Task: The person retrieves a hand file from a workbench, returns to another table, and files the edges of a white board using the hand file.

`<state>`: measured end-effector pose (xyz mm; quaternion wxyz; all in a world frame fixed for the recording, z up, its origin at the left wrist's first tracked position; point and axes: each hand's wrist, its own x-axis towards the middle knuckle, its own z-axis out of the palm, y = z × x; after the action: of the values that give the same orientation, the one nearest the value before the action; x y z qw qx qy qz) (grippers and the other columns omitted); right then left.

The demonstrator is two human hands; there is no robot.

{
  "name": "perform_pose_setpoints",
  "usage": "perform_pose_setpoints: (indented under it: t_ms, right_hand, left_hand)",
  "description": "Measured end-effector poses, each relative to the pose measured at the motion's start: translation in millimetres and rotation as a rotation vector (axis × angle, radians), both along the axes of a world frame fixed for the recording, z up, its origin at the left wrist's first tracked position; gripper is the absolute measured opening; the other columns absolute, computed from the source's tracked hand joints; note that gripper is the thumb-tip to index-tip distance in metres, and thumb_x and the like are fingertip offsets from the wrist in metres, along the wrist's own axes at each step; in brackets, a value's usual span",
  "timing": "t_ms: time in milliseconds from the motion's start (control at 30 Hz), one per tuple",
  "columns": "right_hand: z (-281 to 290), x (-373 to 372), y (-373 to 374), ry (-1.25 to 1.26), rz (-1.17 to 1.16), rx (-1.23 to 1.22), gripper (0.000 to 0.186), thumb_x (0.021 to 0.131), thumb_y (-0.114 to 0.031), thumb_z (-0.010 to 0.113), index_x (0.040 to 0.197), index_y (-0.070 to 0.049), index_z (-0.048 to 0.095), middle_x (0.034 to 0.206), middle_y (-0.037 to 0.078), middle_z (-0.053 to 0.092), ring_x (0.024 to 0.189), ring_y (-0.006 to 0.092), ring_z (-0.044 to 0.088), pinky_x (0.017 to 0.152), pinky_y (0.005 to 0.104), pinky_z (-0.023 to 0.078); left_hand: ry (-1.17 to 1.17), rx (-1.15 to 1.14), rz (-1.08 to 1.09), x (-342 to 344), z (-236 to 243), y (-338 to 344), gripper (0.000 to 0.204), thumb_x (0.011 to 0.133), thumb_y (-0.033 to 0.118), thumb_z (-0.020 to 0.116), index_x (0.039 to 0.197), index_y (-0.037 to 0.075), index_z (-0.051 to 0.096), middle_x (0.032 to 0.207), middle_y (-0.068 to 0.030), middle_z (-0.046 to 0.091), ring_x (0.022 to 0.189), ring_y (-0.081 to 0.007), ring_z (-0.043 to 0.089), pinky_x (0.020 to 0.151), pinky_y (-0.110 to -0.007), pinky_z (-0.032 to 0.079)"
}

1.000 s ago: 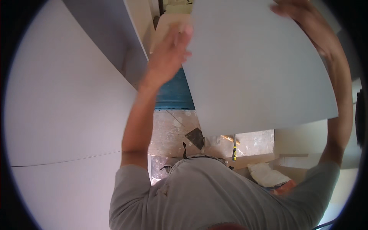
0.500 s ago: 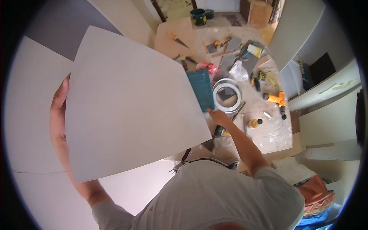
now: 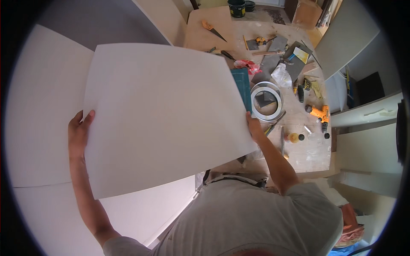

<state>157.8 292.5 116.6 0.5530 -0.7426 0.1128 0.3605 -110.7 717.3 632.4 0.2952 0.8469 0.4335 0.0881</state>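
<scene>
White panel (image 3: 166, 117) spans between fingers (image 3: 89, 118) (opposite edges).

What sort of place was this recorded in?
Probably a room being fitted out or renovated: a smudged work surface is strewn with tools, among them an orange drill and a handsaw, and the person is holding a large pale panel.

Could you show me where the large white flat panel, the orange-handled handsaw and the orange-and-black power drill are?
Large white flat panel (image 3: 168, 121): head view, middle of its broad face.
Orange-handled handsaw (image 3: 217, 32): head view, blade near the handle.
Orange-and-black power drill (image 3: 324, 114): head view, orange body.
</scene>
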Motion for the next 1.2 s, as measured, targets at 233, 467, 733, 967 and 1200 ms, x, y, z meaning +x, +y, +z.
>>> perform_pose_setpoints:
  t_ms: [233, 467, 733, 967, 1200]
  right_hand:
    - [40, 57, -128, -0.320, -0.128, -0.226, 0.085, 0.113, -0.068, 0.046, 0.100, 0.011, 0.075, 0.083, 0.024, 0.073, 0.075, 0.0310, 0.069, 0.070, 0.0497, 0.054]
    - [47, 99, -197, -0.564, -0.180, -0.509, 0.078, 0.111, -0.065, 0.052, 0.122, 0.010, 0.072, 0.099, 0.027, 0.079, 0.092, 0.0350, 0.077, 0.083, 0.0490, 0.057]
    - [28, 149, -163, -0.462, -0.155, -0.667, 0.100, 0.108, -0.076, 0.042, 0.109, 0.020, 0.073, 0.119, 0.043, 0.071, 0.123, 0.0531, 0.069, 0.105, 0.0544, 0.052]
    - [-14, 151, -157, -0.278, -0.182, -0.626, 0.101, 0.099, -0.082, 0.057, 0.129, 0.013, 0.073, 0.116, 0.026, 0.079, 0.106, 0.0326, 0.076, 0.091, 0.0465, 0.058]
    - [24, 140, -185, -0.357, -0.026, -0.743, 0.074, 0.108, -0.067, 0.056, 0.118, 0.003, 0.080, 0.105, 0.021, 0.082, 0.102, 0.0329, 0.078, 0.083, 0.0473, 0.059]
  left_hand:
    - [-0.229, 0.034, -0.076, 13, -152, 13, 0.067, 0.102, 0.054, 0.079, 0.127, -0.008, 0.071, 0.101, -0.0092, 0.076, 0.090, -0.0138, 0.065, 0.084, -0.031, 0.054]
    - [-0.171, -0.124, -0.183, 88, -369, 53, 0.077, 0.107, 0.067, 0.061, 0.120, -0.009, 0.068, 0.115, -0.0256, 0.076, 0.109, -0.0342, 0.072, 0.099, -0.044, 0.054]
    - [0.106, -0.092, -0.245, 117, -508, 78, 0.088, 0.109, 0.077, 0.041, 0.128, -0.007, 0.062, 0.120, -0.0387, 0.072, 0.118, -0.0558, 0.068, 0.103, -0.056, 0.053]
    - [0.140, -0.176, -0.185, 118, -506, 72, 0.086, 0.108, 0.076, 0.046, 0.133, -0.005, 0.060, 0.120, -0.0365, 0.072, 0.116, -0.0534, 0.069, 0.103, -0.053, 0.054]
    - [-0.036, -0.100, -0.090, 131, -584, 72, 0.083, 0.110, 0.070, 0.049, 0.146, -0.003, 0.064, 0.133, -0.0319, 0.071, 0.130, -0.0444, 0.065, 0.114, -0.048, 0.049]
